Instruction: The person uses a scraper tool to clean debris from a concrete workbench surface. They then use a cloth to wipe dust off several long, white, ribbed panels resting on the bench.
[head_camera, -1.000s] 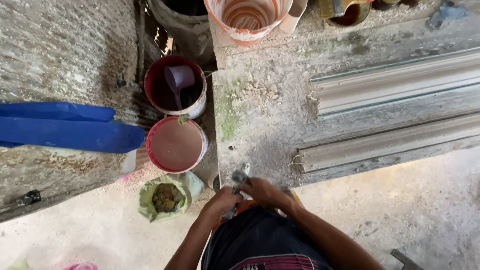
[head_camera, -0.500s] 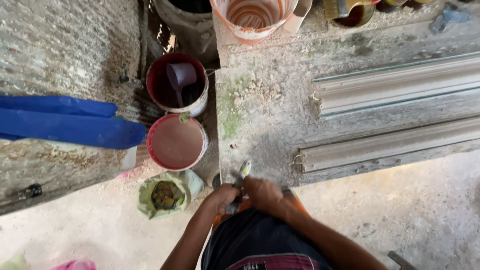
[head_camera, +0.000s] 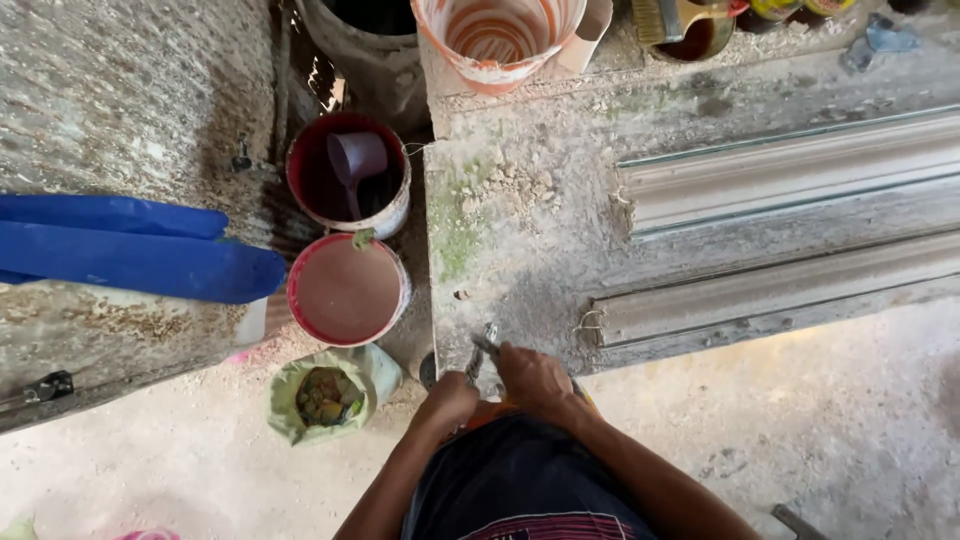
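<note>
Low centre of the frame: both hands, left (head_camera: 447, 398) and right (head_camera: 532, 375), closed on pliers (head_camera: 481, 350) at the surface (head_camera: 520, 210) edge; gripping step underway, likely needing a steady squeeze.

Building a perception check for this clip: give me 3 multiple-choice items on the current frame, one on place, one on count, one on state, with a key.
1. Where is the purple scoop?
A. On the concrete slab
B. Inside the dark red bucket
C. In the green bag

2. How many round buckets stand left of the concrete slab, below the dark drum?
A. Two
B. Four
C. Five

3. What state is the lower bucket in?
A. Tipped on its side
B. Covered by a lid
C. Upright, filled with reddish-brown liquid

Key: 1 B, the scoop sits within the dark red bucket. 2 A, only those two stand there. 3 C, the liquid surface shows near its rim.
</note>
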